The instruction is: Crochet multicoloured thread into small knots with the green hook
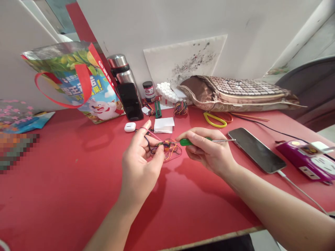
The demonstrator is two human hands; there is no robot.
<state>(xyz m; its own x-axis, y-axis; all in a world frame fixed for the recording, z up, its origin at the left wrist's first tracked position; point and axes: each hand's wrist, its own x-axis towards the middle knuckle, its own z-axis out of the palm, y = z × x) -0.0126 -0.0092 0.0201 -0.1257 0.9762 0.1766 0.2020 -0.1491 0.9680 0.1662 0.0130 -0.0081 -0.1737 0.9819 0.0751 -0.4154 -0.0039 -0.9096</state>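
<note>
- Left hand (140, 157): thumb and fingers clamped on a small multicoloured yarn piece (165, 144), which sits up above the table (86, 181), in front of the right hand's tool. A pinkish strand (155, 134) runs from near the raised index finger toward the piece.
- Right hand (213, 148): thumb and fingers closed round the green handle (186, 142) of a slim tool, apparently a crochet hook, its metal shaft (222, 140) showing behind the hand.
- Contact: the tip reaches the edge of the piece. Whether it sits inside a loop is too small to tell from where I stand.
- Recommended: pinch close to the working edge, so the piece does not twist when the tip pushes in.
- Recommended: hold the strand lightly taut over the index finger; slack would probably let the tip miss it or split it.
- Recommended: turn the tip slightly downward on drawing through, to avoid snagging neighbouring strands.
- Risk: loose yarn (175, 153) lies tangled beneath the work and could catch; it is best spread aside, clear of the tool.
</note>
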